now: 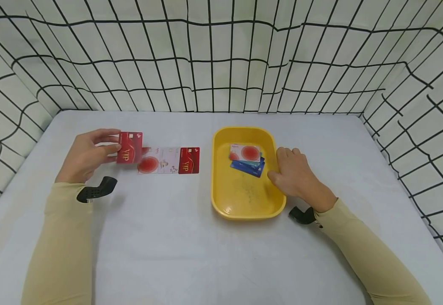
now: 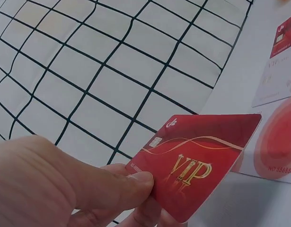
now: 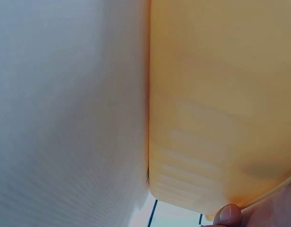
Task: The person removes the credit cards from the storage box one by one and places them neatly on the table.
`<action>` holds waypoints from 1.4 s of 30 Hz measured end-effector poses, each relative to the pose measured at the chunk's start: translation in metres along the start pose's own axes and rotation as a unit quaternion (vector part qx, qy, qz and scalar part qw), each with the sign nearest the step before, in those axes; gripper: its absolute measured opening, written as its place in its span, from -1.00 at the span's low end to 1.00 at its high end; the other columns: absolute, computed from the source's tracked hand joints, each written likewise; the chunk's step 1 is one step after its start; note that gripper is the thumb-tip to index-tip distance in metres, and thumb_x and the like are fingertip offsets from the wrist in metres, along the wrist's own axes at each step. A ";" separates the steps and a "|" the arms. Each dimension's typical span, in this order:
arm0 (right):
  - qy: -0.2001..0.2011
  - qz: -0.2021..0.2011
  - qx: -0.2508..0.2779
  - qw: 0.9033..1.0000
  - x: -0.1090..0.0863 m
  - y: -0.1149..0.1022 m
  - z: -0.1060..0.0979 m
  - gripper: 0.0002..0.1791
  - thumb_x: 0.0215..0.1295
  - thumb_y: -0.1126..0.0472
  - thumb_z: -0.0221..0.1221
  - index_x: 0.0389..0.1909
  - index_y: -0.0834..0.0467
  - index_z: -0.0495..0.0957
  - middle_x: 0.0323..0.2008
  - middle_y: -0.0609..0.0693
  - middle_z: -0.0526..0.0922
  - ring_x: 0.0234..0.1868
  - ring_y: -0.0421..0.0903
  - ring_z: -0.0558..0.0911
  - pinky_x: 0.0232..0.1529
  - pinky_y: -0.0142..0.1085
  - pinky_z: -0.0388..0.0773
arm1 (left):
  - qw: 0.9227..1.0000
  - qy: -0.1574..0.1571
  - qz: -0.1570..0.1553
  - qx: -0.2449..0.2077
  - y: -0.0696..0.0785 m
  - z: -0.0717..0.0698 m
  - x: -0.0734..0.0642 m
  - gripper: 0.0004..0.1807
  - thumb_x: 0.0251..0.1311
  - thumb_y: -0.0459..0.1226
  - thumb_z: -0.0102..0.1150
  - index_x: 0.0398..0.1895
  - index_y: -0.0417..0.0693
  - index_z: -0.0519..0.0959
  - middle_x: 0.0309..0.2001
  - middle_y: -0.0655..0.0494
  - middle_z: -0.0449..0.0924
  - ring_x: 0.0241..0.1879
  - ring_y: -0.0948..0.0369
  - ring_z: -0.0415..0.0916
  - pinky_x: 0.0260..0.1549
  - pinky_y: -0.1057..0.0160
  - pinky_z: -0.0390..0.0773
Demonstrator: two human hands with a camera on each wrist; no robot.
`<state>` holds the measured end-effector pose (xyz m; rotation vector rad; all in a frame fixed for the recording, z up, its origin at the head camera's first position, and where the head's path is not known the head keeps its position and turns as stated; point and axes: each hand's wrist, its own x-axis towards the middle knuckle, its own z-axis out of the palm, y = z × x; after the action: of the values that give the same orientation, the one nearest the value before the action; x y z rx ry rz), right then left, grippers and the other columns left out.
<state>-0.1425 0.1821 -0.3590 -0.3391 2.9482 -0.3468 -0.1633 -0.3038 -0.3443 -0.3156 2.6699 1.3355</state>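
Note:
Between thumb and fingers, my left hand [image 1: 92,153] pinches a red VIP card [image 2: 195,163] by its left edge, raised over the left end of a row of cards. That row holds a white card with a red circle [image 1: 148,164], a pale card [image 1: 168,160] and another red VIP card [image 1: 189,160], side by side on the table. My right hand [image 1: 297,176] grips the right rim of a yellow tray [image 1: 221,197], thumb on the inner side. Inside the tray lie a white card with a red circle [image 1: 245,152] and blue cards [image 1: 249,167], overlapping.
The white table [image 1: 160,237] is bordered at the back and sides by white walls with a black grid [image 1: 210,61]. Black wrist devices [image 1: 97,189] sit at both cuffs. In the right wrist view the tray's side wall [image 3: 207,94] fills much of the picture.

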 end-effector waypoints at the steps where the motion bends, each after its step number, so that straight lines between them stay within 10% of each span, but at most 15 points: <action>1: 0.001 -0.001 0.000 1.000 0.000 0.000 0.000 -0.60 0.26 0.05 -0.01 -0.04 0.28 0.35 -0.28 0.13 0.39 -0.15 0.10 0.31 -0.16 -0.13 0.16 | 1.000 0.000 -0.002 0.002 -0.001 -0.001 0.001 -0.35 0.53 -0.14 0.03 0.62 0.03 0.19 0.48 -0.21 0.27 0.38 -0.11 0.33 0.08 0.23 0.68; 14: 0.002 -0.011 -0.001 1.000 -0.001 0.000 -0.002 -0.63 0.27 0.07 -0.03 -0.07 0.28 0.35 -0.30 0.13 0.37 -0.17 0.10 0.31 -0.20 -0.16 0.14 | 1.000 -0.012 -0.020 0.018 -0.023 -0.004 0.007 -0.35 0.51 -0.24 0.03 0.61 -0.07 0.19 0.48 -0.31 0.26 0.34 -0.15 0.34 -0.23 0.54 0.68; 31: 0.005 -0.009 0.004 1.000 -0.001 0.000 -0.001 -0.61 0.25 0.08 -0.01 -0.05 0.30 0.36 -0.30 0.14 0.38 -0.17 0.11 0.31 -0.18 -0.14 0.16 | 0.998 -0.020 -0.054 0.027 -0.022 -0.001 0.008 -0.36 0.53 -0.24 -0.01 0.61 -0.14 0.17 0.58 -0.37 0.09 0.46 -0.27 0.23 0.34 -0.17 0.48; 42: 0.005 -0.012 0.005 1.000 -0.001 0.000 -0.001 -0.62 0.25 0.08 -0.02 -0.06 0.29 0.36 -0.30 0.13 0.37 -0.18 0.10 0.30 -0.19 -0.15 0.13 | 0.996 -0.035 -0.068 0.040 -0.020 -0.002 0.008 -0.37 0.55 -0.21 -0.05 0.60 -0.19 0.16 0.59 -0.43 0.03 0.48 -0.30 0.18 0.39 -0.23 0.43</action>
<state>-0.1416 0.1829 -0.3577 -0.3742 2.9526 -0.3658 -0.1659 -0.3181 -0.3602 -0.4247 2.5849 1.1738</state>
